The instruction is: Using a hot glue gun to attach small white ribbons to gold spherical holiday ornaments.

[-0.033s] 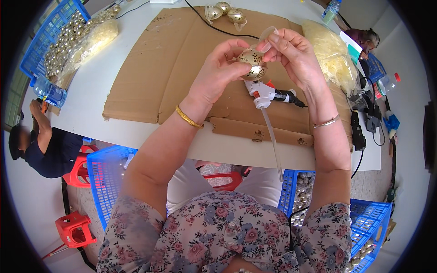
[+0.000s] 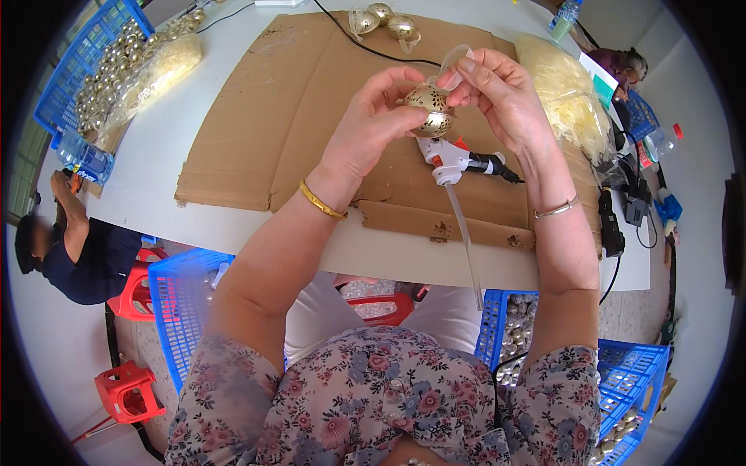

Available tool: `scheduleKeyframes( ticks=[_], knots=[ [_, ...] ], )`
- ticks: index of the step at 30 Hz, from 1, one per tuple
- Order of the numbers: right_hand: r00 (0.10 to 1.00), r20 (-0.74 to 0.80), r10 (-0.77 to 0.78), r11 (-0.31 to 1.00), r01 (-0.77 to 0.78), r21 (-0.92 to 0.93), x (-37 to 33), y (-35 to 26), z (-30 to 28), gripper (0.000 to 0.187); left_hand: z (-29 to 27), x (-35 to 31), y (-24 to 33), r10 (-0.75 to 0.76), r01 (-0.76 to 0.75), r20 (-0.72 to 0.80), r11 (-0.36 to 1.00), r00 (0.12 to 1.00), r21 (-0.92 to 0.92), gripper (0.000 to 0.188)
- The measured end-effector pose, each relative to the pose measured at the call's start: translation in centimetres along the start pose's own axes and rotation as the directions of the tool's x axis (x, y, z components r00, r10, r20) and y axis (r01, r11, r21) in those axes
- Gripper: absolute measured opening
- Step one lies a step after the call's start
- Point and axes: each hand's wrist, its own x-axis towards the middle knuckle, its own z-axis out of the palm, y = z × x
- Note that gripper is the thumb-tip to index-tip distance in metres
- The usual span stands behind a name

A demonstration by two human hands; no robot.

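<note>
Both your hands close on one round, pierced gold bauble (image 2: 430,109); your left hand (image 2: 371,128) cups it; your right hand (image 2: 497,97) pinches a clear ribbon loop (image 2: 453,62) above corrugated cardboard (image 2: 256,132).

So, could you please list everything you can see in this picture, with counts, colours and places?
gold ornament ball: one, gold with pierced pattern, held over the cardboard
clear loop strip: one, translucent, at the ball's top
glue gun: one, white and black, lying on the cardboard below the ball
cardboard sheet: one, brown, covering the table
white table: one, under the cardboard
finished gold balls: about three, far edge of the cardboard
blue crates: several, on the table's left end and under the table
red stools: two, on the floor at left
another person: one, dark top, at left
left hand: gripping the ball
right hand: fingers pinching the strip
</note>
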Motion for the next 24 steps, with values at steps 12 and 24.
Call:
scheduleKeyframes(
  ticks=[12, 24],
  knots=[
    [0.999, -0.011, 0.042, 0.987, -0.040, 0.158, 0.1, 0.3, 0.0, 0.017, -0.1, -0.1, -0.5, 0.007, -0.007, -0.004, 1.000, 1.000, -0.027, 0.047],
    [0.995, -0.082, 0.063, 0.957, -0.037, 0.287, 0.3, 0.9, -0.7, 0.014, -0.1, -0.3, 0.2, -0.055, 0.076, 0.106, 0.977, 0.993, -0.201, 0.042]
  ],
)
